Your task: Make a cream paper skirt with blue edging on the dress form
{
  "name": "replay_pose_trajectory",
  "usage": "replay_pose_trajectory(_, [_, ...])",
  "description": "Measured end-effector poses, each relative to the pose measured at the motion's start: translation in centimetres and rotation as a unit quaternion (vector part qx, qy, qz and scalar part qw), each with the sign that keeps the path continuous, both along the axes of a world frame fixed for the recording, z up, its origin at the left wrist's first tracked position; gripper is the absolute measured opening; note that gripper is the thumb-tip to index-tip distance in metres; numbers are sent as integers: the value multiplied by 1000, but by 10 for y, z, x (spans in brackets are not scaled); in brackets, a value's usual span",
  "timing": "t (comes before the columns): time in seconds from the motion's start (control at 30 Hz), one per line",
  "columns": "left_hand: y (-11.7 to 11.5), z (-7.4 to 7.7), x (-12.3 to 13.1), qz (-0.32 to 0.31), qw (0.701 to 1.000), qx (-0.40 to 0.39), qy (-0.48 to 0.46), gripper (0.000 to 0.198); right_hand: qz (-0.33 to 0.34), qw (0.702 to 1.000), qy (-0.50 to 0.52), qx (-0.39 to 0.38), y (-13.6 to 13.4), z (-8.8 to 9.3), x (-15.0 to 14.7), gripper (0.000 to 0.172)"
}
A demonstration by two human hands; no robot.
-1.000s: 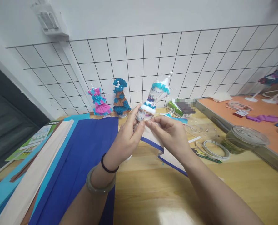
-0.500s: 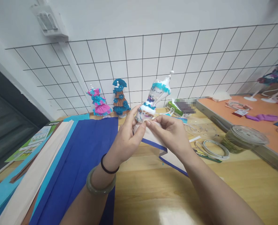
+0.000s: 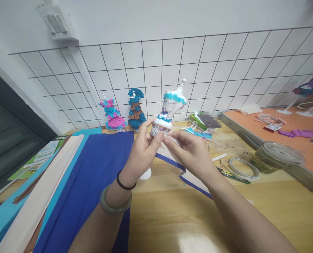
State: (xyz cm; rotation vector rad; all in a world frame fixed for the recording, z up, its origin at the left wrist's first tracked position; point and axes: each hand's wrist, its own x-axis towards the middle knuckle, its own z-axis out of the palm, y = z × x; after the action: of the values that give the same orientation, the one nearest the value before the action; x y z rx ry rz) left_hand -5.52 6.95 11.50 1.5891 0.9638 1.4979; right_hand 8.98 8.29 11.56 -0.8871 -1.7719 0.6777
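Observation:
A small white dress-form mannequin (image 3: 174,102) tilts over the table, with turquoise, purple and brown scraps stuck round its chest, waist and hips. My left hand (image 3: 143,151) is closed round its lower end, thumb in front. Closed in a pinch, my right hand (image 3: 193,153) grips the upper edge of a pale crepe paper strip (image 3: 197,181) with a dark blue border, right at the mannequin's bottom. The strip trails down to the right beneath my right wrist. A white round base (image 3: 146,174) shows partly below my left hand. My fingers hide where paper and mannequin meet.
Blue crepe paper sheets (image 3: 93,175) and pale strips (image 3: 51,179) lie at left. Two dressed mini mannequins, one pink (image 3: 116,122), one teal and brown (image 3: 135,111), stand at the wall. Tape rolls (image 3: 244,168), a cutter (image 3: 234,175) and a round tub (image 3: 267,158) are at right.
The mannequin has shifted a little to the left and leans slightly less. Its white base has come into sight below my left hand. Both hands keep their grip.

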Motion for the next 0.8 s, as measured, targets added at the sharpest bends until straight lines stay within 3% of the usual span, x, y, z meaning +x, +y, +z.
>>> replay_pose_trajectory(0.17, [0,-2,-3,54,995,28,84,43,2,1000,-7,-12,-2,1,1,23])
replay_pose_trajectory(0.4, [3,-3,-4,52,995,25,85,47,33,998,12,-43,-3,3,3,24])
replay_pose_trajectory(0.57, [2,-2,-4,30,998,7,56,46,67,994,37,-73,-2,8,4,25])
replay_pose_trajectory(0.8, [2,-2,-4,-36,999,-25,-27,53,49,998,16,-39,-6,7,4,20])
